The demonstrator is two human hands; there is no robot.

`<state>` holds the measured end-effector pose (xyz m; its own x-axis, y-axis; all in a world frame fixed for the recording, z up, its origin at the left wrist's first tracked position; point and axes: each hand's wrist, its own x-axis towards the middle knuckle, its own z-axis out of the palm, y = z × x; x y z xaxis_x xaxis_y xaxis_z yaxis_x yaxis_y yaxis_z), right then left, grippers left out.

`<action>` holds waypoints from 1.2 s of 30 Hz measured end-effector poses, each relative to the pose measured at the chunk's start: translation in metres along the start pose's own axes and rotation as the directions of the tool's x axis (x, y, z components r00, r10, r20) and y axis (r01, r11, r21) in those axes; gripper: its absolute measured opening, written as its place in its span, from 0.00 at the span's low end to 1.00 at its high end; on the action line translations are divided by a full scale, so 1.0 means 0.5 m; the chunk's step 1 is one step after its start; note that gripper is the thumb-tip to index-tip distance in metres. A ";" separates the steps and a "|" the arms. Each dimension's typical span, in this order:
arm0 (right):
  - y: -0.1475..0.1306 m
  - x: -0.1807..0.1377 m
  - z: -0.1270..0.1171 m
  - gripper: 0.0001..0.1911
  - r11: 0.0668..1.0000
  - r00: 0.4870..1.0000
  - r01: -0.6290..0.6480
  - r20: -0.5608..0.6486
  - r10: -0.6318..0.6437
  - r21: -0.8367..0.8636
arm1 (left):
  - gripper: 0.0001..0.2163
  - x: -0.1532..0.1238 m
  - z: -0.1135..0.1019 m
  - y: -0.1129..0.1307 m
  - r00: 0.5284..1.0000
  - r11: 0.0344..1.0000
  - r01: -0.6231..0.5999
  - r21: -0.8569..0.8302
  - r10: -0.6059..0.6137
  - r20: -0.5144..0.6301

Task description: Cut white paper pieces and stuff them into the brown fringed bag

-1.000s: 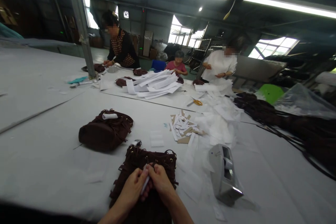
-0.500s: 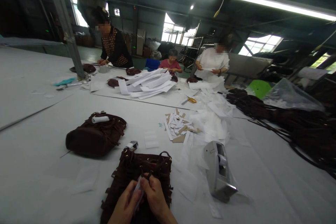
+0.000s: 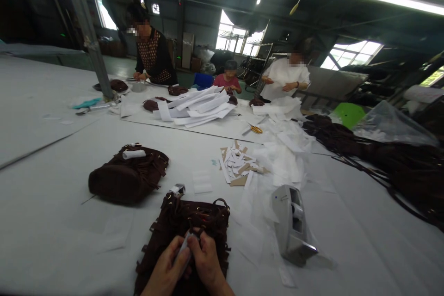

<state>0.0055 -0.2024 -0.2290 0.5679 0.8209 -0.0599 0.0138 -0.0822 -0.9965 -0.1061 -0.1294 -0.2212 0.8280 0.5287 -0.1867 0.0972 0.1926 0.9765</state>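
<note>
A small white strip (image 3: 182,250) is pinched between the left hand (image 3: 166,270) and right hand (image 3: 205,263), over a brown fringed bag (image 3: 189,226) on the worktop (image 3: 52,212). Wrapping seems under way; steady pressure is likely called for.

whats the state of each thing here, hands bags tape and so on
left hand: pinching a white strip over the bag
right hand: pinching the same strip
white strip: held between both hands
fringed brown bag: lying flat under the hands
second brown bag: lying on the table, white paper roll on top
tape dispenser: resting beside the bag, untouched
scissors: lying on the table, unused
</note>
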 end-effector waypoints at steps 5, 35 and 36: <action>-0.005 0.006 0.000 0.18 0.998 0.998 -0.035 0.049 0.033 0.054 | 0.20 0.005 0.000 0.000 0.999 0.996 0.040 -0.073 -0.042 -0.021; -0.112 -0.201 -0.451 0.33 0.968 0.418 -0.236 -0.908 0.016 -0.091 | 0.25 0.009 0.006 -0.049 0.942 0.946 0.250 -0.204 -0.287 -0.176; -0.114 -0.210 -0.488 0.32 0.961 0.397 -0.266 -0.917 0.042 -0.071 | 0.25 0.008 0.004 -0.049 0.941 0.945 0.251 -0.209 -0.289 -0.175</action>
<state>0.1463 -0.4216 -0.1516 0.9807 -0.1951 -0.0128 -0.0793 -0.3371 -0.9381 -0.1039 -0.1337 -0.2458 0.6547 0.5865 -0.4768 0.1847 0.4876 0.8533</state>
